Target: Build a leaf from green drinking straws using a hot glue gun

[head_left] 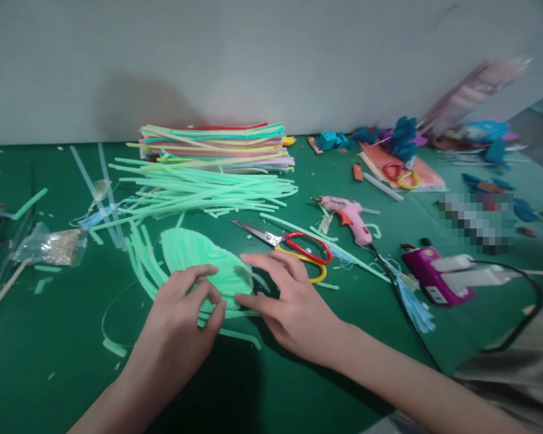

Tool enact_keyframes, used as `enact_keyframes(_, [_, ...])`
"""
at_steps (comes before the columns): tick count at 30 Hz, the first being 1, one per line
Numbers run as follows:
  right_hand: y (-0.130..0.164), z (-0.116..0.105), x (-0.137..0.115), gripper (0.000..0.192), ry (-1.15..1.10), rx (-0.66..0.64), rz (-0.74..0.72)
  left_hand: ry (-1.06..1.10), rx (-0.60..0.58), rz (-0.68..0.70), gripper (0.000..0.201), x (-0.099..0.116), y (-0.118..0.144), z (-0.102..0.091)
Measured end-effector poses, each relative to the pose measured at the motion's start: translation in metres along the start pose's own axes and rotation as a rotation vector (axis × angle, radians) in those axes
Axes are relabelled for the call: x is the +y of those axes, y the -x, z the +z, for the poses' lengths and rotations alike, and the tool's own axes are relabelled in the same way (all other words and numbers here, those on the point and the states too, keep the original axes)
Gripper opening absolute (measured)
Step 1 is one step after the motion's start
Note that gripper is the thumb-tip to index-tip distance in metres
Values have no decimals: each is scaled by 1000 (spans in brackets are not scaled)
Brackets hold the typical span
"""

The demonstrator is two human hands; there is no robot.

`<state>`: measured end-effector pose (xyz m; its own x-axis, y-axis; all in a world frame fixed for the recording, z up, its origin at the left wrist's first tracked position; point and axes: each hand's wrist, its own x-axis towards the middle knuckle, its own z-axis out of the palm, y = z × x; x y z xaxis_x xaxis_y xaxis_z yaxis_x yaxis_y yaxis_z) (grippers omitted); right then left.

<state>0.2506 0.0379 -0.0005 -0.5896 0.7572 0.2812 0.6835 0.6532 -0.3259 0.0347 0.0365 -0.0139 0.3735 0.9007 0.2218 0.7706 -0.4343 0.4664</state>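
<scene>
A leaf shape [199, 253] made of light green fuzzy pipe cleaners lies on the green table between my hands. My left hand [183, 310] is at its near edge, with bent fingers and the thumb drawn close to them on the rim. On the right end of the leaf rests my right hand [294, 307], thumb and forefinger spread apart around the tip. Loose green pipe cleaners [147, 259] curve out to the left of the leaf, and another strand [242, 337] passes below it. Just beyond my right hand lie scissors [305, 247] with red and yellow handles.
Behind are a pile of green pipe cleaners [208, 190] and a multicoloured bundle [212, 144]. To the right lie a pink glue gun [350, 217] with a black cord and a purple power strip [434, 277]. A small plastic bag [52, 244] lies left.
</scene>
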Motion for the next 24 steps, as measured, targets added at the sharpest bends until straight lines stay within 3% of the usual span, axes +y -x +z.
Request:
enact_keyframes(6, [15,9,-6,37,45,-33,13,-79,-17,75,11,-3,1,-4])
enact_keyframes(10, [10,2,1,40,-71,-28,69,-227,-49,207,32,-5,2,-14])
enact_keyframes(13, [0,-3,11,38,-70,-52,50,-327,-18,267,34,-6,4,-17])
enact_keyframes(15, [-10,-3,17,35,-54,-114,-36,-348,-13,293,34,-6,5,-18])
enact_keyframes(19, [-30,4,27,49,39,-183,-277,-314,-51,266,37,-7,-3,-31])
enact_keyframes(22, [-40,15,30,38,178,-60,-518,-249,3,178,39,-13,-6,-57])
enact_keyframes(24, [-44,20,30,32,270,70,-659,-192,73,92,41,-29,18,-68])
